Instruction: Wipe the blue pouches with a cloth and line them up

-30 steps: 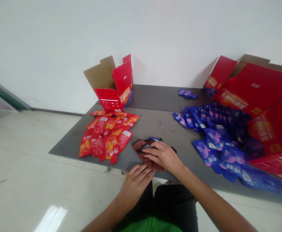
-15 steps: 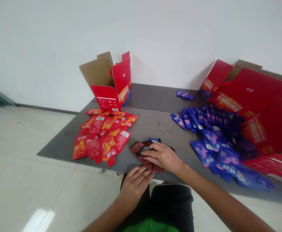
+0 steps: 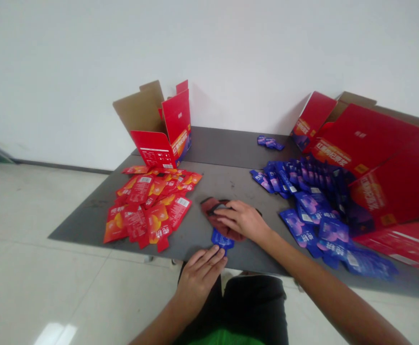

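Note:
My right hand (image 3: 244,220) lies on a dark red cloth pouch (image 3: 213,207) with a black part, near the front middle of the grey table (image 3: 231,148). Its thumb and fingers are closed on the pouch's edge. A single blue sachet (image 3: 222,239) lies just in front of the pouch at the table's near edge. My left hand (image 3: 200,272) is below that edge, fingers stretched out, and the fingertips touch the sachet's lower edge. Nothing is gripped in it.
A heap of red sachets (image 3: 148,203) covers the table's left part, with an open red carton (image 3: 159,132) behind it. Many blue sachets (image 3: 310,201) spread on the right, beside large red cartons (image 3: 375,158). A few blue sachets (image 3: 270,142) lie at the back. Pale tiled floor (image 3: 33,249) is on the left.
A blue sachet that showed behind the pouch now lies in front of it at my left fingertips. My right hand and the pouch shifted slightly back; the view swung a little right.

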Tool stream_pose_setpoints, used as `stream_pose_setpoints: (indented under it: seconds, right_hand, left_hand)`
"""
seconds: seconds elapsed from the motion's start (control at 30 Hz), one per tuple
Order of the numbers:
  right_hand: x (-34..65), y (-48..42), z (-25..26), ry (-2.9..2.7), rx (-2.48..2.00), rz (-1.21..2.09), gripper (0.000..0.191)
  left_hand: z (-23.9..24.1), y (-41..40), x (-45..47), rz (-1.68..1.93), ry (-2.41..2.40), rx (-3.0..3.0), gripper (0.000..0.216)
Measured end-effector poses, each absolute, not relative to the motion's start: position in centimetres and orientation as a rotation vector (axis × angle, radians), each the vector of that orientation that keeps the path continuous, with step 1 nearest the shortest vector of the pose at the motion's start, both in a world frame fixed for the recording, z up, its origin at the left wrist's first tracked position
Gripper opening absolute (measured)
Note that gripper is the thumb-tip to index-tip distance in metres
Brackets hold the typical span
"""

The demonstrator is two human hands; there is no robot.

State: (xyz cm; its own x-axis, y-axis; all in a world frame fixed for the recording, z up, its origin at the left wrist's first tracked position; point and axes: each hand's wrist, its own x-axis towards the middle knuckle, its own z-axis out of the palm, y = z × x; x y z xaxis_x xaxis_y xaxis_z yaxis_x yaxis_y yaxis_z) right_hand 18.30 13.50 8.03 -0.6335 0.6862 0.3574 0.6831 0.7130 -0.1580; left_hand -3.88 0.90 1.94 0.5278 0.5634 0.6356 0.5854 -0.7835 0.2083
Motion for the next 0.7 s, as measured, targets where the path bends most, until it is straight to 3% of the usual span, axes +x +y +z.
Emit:
stream_pose_setpoints:
  seconds: [0.17,0.33,0.53,0.7]
  right_hand:
    - [18.7,14.7,9.9,-2.405,-1.215,-0.155,0.031]
    - [17.2,11.5,8.7,-2.567,-0.928,0.046,0.031]
    - [18.6,14.7,9.5,-2.375,-1.354,-0.137,0.032]
    - [17.0,11.3,9.0,-2.478,-1.005,0.029,0.031]
  left_hand:
    - [1.9,0.8,-3.7,-1.127,-1.062,-2.718,0.029]
    - [1.7,0.7,-3.4,-1.182,-1.105,-2.717,0.026]
    - [1.7,0.8,-3.6,-1.145,-1.073,-2.699,0.028]
    - [1.1,0.8,-3.5,-1.185,-1.068,-2.663,0.027]
